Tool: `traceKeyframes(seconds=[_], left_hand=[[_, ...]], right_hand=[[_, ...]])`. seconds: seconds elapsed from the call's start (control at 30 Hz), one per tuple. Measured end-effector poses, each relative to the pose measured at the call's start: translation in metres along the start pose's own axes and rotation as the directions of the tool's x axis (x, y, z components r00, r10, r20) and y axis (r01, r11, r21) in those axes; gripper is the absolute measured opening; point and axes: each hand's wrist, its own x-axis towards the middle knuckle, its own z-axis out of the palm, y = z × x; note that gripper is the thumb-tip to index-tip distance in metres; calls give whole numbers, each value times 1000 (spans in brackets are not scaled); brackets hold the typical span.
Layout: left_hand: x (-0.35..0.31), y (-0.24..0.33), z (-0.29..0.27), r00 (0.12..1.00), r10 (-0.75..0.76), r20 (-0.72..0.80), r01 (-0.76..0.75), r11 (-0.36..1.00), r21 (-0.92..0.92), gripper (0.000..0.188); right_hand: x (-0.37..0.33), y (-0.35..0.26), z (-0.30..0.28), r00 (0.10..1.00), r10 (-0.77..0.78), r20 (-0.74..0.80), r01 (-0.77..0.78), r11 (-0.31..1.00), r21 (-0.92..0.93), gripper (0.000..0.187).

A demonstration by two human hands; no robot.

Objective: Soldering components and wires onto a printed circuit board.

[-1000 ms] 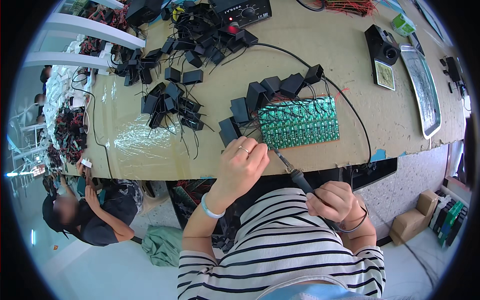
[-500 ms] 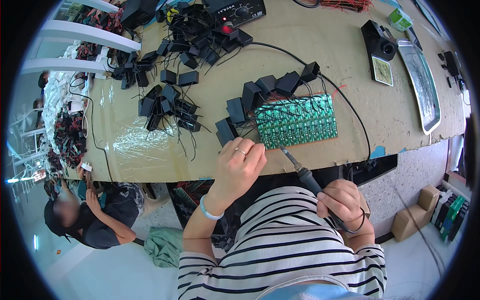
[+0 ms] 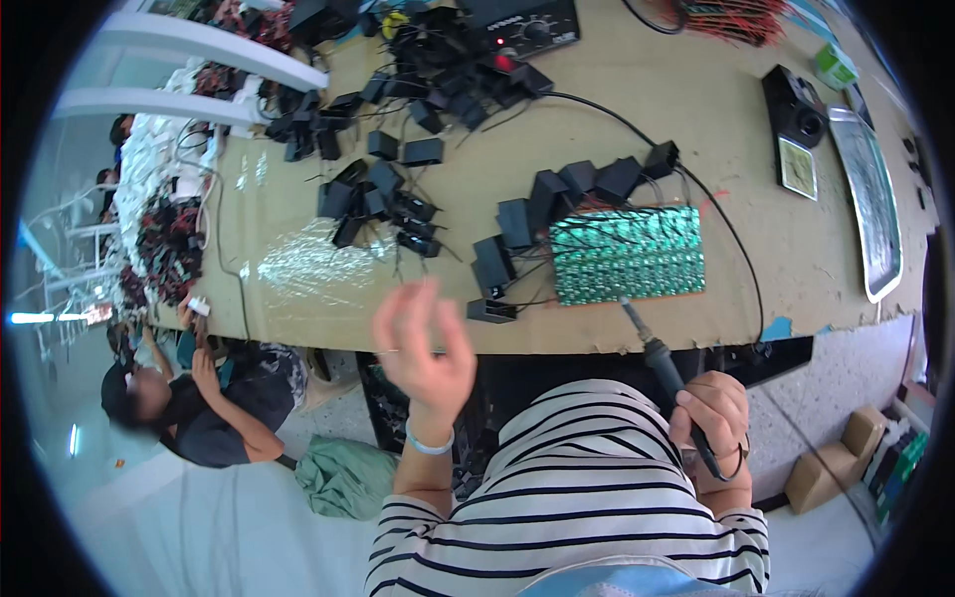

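My right hand (image 3: 714,410) grips a soldering iron (image 3: 665,364) by its dark handle, the tip slanting up to the front edge of a green circuit board panel (image 3: 629,283). Whether the tip touches the board I cannot tell. Black box-shaped housings (image 3: 546,199) with dark wires line the panel's left and back sides; one small housing (image 3: 492,310) lies at its lower left. My left hand (image 3: 428,350) is raised over the table's front edge, left of the panel, smeared by motion, with fingers loosely apart and nothing visible in them.
A heap of wired black housings (image 3: 376,203) lies left of the panel, with a larger pile (image 3: 448,75) behind. A soldering station (image 3: 527,25) stands at the back, its cable curving round the panel. Rightward are an iron holder (image 3: 793,109) and metal tray (image 3: 867,204). A co-worker (image 3: 224,413) sits left.
My left hand has moved from the panel's front left corner leftward, its fingers loosening. A small housing now lies at that corner. My right hand still holds the soldering iron. The view has shifted.
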Motion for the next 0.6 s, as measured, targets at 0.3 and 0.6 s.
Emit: traceKeyframes(seconds=[0.3, 0.6], left_hand=[[19, -98, -2, 942, 272, 194, -251, 960, -128, 34], [59, -42, 12, 978, -162, 131, 207, 684, -700, 18]], right_hand=[[10, -3, 2, 1000, 25, -13, -25, 999, 25, 10], [4, -7, 2, 997, 54, -54, -54, 999, 2, 25]])
